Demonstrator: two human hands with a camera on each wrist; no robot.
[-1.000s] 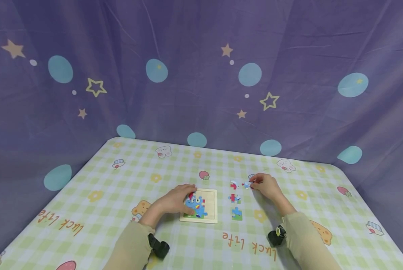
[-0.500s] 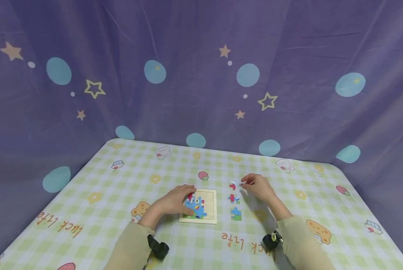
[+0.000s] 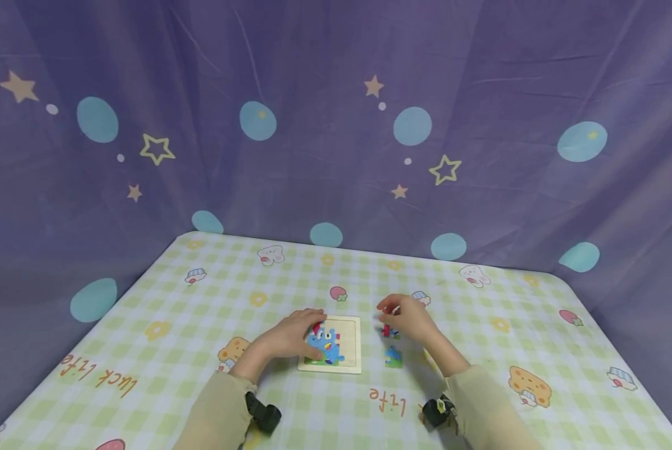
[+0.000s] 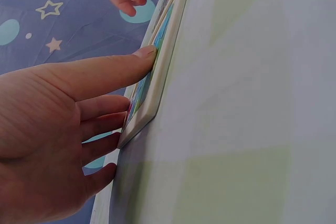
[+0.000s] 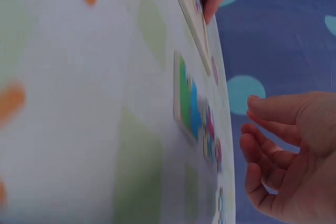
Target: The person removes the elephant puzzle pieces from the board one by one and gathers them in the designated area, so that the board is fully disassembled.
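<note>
My left hand (image 3: 292, 334) rests at the left side of a square wooden jigsaw tray (image 3: 356, 350). In the left wrist view its straight thumb (image 4: 142, 59) lies over the tray's picture while the other fingers touch the rim. The left part of the tray holds joined blue elephant pieces (image 3: 330, 347); bare wood shows on the right. My right hand (image 3: 411, 319) hovers above loose jigsaw pieces, thumb and fingers apart, nothing visible between them. A blue-green piece (image 3: 393, 357) lies nearest me, a red one (image 3: 391, 332) behind it. The hand mostly hides those farther back.
A green-and-white checked tablecloth (image 3: 229, 406) with printed cartoons and lettering covers the table. Behind the far edge hangs a purple curtain (image 3: 313, 181) with stars and blue ovals. Each wrist wears a small black camera (image 3: 264, 414).
My right hand has moved left from beside the white-blue piece to above the red-and-white piece at the back of the column. The left hand and tray have stayed in place.
</note>
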